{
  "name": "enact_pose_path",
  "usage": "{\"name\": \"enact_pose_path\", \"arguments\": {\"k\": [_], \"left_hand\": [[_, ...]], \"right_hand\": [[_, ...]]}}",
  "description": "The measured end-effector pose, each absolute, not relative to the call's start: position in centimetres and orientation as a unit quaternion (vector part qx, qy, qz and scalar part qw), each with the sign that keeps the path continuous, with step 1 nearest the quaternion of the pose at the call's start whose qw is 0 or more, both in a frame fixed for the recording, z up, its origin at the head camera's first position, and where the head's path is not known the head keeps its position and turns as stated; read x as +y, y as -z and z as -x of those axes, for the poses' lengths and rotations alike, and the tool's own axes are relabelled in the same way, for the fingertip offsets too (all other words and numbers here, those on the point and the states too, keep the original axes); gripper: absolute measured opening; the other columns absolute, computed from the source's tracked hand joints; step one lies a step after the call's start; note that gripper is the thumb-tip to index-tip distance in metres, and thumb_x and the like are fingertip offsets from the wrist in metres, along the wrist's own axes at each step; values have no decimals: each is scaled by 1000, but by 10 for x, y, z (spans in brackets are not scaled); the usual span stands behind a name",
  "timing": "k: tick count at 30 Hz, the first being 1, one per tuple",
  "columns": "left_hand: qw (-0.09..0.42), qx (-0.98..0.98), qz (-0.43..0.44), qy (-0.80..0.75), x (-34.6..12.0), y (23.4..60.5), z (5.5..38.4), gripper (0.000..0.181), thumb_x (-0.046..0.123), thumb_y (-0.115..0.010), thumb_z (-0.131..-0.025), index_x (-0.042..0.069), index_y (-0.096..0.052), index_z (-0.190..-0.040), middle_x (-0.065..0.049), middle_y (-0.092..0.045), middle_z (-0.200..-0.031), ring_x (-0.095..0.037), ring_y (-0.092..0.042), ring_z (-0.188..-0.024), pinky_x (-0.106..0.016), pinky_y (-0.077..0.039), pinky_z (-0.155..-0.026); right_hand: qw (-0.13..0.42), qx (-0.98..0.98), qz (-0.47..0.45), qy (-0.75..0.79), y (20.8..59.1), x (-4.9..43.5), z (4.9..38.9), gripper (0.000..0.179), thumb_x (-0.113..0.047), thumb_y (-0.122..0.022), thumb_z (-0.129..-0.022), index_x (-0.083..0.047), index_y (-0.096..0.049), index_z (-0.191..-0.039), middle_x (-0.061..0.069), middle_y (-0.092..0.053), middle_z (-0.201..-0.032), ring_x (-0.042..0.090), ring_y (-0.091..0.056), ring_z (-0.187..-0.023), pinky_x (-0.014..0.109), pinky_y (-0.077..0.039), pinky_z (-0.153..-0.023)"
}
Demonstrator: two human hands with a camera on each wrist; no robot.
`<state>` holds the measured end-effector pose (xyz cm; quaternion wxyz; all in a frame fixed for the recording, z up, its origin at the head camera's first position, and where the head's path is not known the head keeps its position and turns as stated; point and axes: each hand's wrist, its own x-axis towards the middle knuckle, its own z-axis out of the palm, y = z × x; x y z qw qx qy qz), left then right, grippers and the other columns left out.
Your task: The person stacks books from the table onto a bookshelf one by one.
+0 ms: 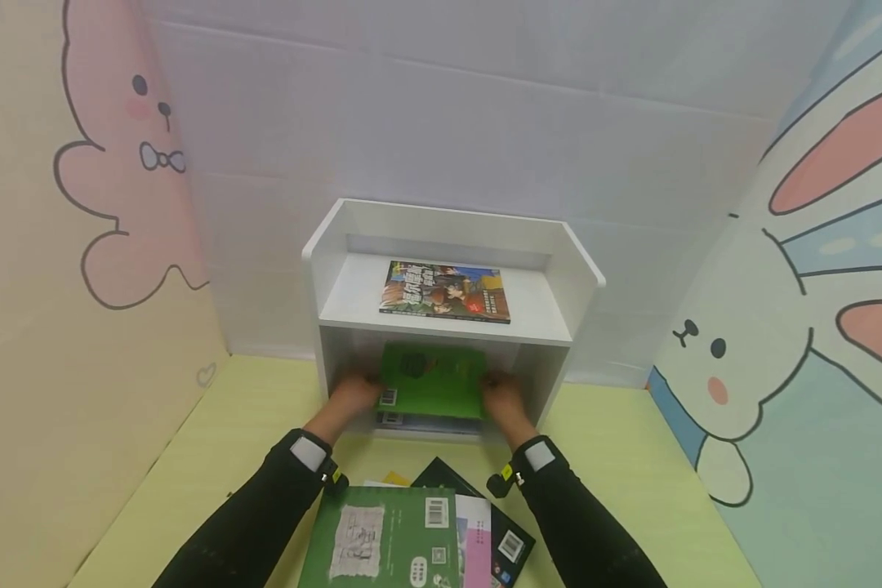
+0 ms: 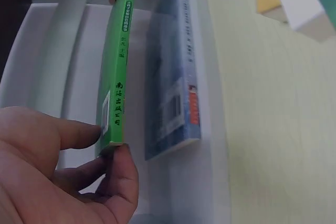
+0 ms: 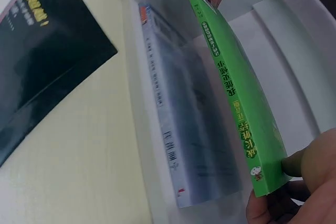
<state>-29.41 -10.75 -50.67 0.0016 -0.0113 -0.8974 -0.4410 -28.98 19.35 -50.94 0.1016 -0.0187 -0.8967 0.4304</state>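
A bright green book [image 1: 432, 382] is held level inside the lower compartment of a small white shelf [image 1: 540, 296]. My left hand [image 1: 356, 394] pinches one end of it, thumb on the top cover and fingers beneath, as the left wrist view shows. At the other end my right hand [image 1: 503, 398] grips it the same way, the thumb [image 3: 295, 163] lying over the cover. Below the green book, apart from it, a blue-grey book [image 2: 170, 98] lies flat on the compartment floor.
On the upper shelf lies a colourful comic book [image 1: 447, 292]. In front of the shelf, on the pale yellow table [image 1: 654, 490], a dark green book [image 1: 400, 539] overlaps a pink-and-white book [image 1: 478, 539] and a black book [image 1: 510, 539]. Shelf side walls [image 1: 554, 384] stand close outside both hands.
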Motion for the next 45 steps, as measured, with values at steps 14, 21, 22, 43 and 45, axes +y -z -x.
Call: {"name": "enact_pose_path", "arguments": {"k": [14,21,22,43,45], "left_hand": [[-22,-933,40,357,-103,507,287,14,10,-68,-96,1,-66,-84,-10,-62,-79,-24,-58,-72,-35,-48,-60],[-34,-936,38,350,-100,504,281,10,5,-65,-94,2,-66,-85,-9,-61,-79,-23,-56,-72,-32,-46,-60],[-35,-936,36,350,-100,503,280,10,5,-65,-94,1,-66,-85,-9,-61,-79,-23,-56,-72,-32,-46,-60],[-69,-944,28,321,-94,500,282,8,5,-62,-94,0,-63,-87,-8,-57,-81,-23,-54,-73,-33,-47,-63],[-72,-942,24,327,-94,499,282,8,4,-62,-93,1,-62,-86,-8,-57,-81,-23,-55,-73,-33,-48,-62]], "right_hand": [[88,-912,13,-401,531,194,292,38,-17,-59,-112,16,-68,-128,34,-70,-123,47,-69,-110,61,-59,-96],[84,-914,7,-397,530,190,287,32,-15,-59,-111,13,-72,-117,24,-72,-102,36,-67,-91,55,-59,-82],[84,-915,6,-394,531,190,287,31,-15,-59,-110,12,-72,-116,21,-71,-100,33,-66,-88,52,-59,-79],[89,-923,9,-374,532,188,286,27,-11,-62,-109,13,-73,-114,22,-72,-100,34,-66,-88,50,-57,-80],[87,-921,10,-379,528,188,283,28,-11,-63,-108,14,-72,-117,26,-72,-107,38,-67,-95,54,-58,-86]]}}
